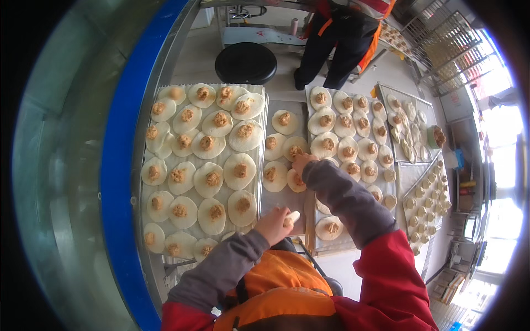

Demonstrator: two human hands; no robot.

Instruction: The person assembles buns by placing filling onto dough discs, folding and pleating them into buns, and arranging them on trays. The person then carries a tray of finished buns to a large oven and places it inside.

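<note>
My left hand (273, 226), low in the middle of the head view, is closed around a pale piece of dough (293, 217) whose end sticks out past the fingers. Farther up, my right hand (303, 161) reaches to a dough round (291, 144) topped with brownish filling. Its fingers are drawn together at the lower edge of that round, and what they grip is hidden. Just below the right hand lies another filled round (296, 180), partly covered by it. More filled rounds (270, 175) lie beside these on the strip between the trays.
A large tray (259, 182) of filled rounds fills the left; another tray (311, 220) of them stands right. Beyond it are trays with dough strips (407, 132) and small dough pieces (425, 204), and a filling bowl (433, 137). A black round stool (245, 62) and a person (338, 41) are behind.
</note>
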